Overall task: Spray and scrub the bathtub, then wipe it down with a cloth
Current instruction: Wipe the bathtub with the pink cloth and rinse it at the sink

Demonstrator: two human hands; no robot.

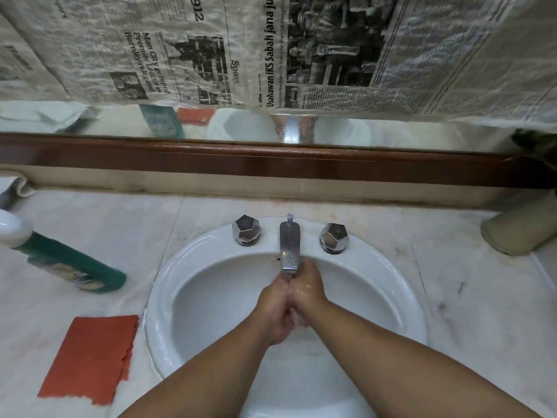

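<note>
Under the chrome spout (290, 245) of the round white ceramic basin (180, 267), left hand (275, 309) and right hand (307, 292) press together, holding nothing; blur hides how tightly they curl. Left of the basin lies the flat rust-red ragged-edged cloth (90, 357): probably light, limp, easiest pinched by a corner.

Soft, even indoor light, fairly bright, with no hard shadows — only faint shade in the sink (187, 257) bowl. Small glints sit on the tap (290, 245). The wide lens bows the wooden rail (271, 164) and stretches the corners; the newspaper (120, 40) along the top and the bottle (69, 263) at far left smear — the left hand (271, 303) and right hand (309, 292) at centre look slightly soft.
</note>
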